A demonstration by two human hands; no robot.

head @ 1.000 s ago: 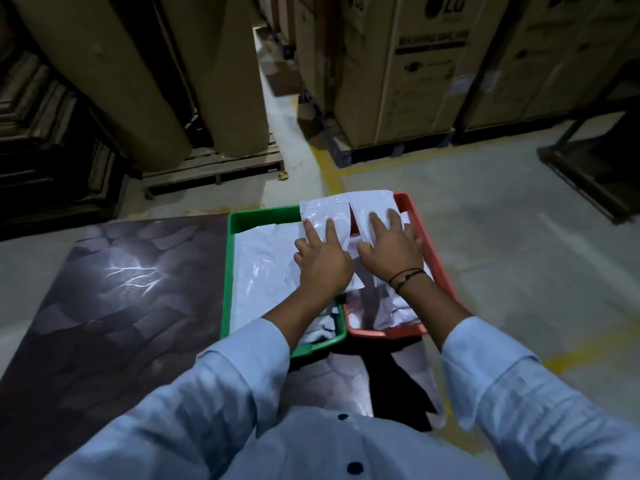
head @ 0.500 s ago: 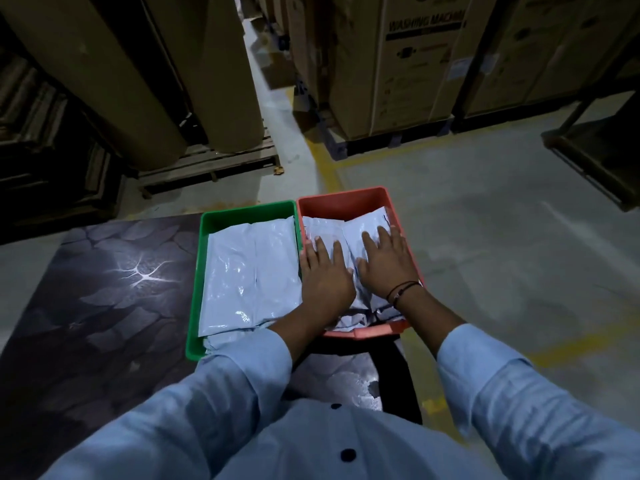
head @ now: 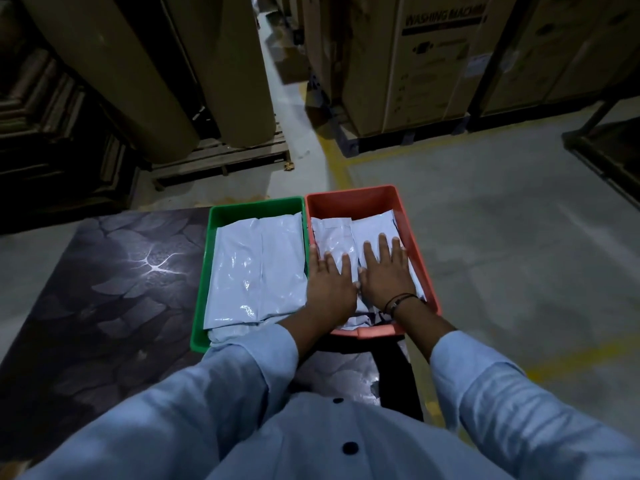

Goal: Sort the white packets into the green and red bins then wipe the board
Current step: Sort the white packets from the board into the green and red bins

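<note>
A green bin (head: 256,206) and a red bin (head: 353,199) stand side by side on the far right of a dark patterned board (head: 114,292). Large white packets (head: 256,268) fill the green bin. Smaller white packets (head: 349,230) lie stacked in the red bin. My left hand (head: 329,282) and my right hand (head: 384,271) both press flat on the packets in the red bin, fingers straight and spread. A dark band circles my right wrist.
Big brown paper rolls (head: 138,74) stand on a wooden pallet (head: 225,161) beyond the board. Cardboard appliance boxes (head: 426,60) are stacked at the back right. A dark rack (head: 609,150) sits at the right edge. Concrete floor with yellow lines surrounds the board.
Both hands brought the small packets down from above the bins' far edge into the red bin and now press them flat. The view has tilted downward.
</note>
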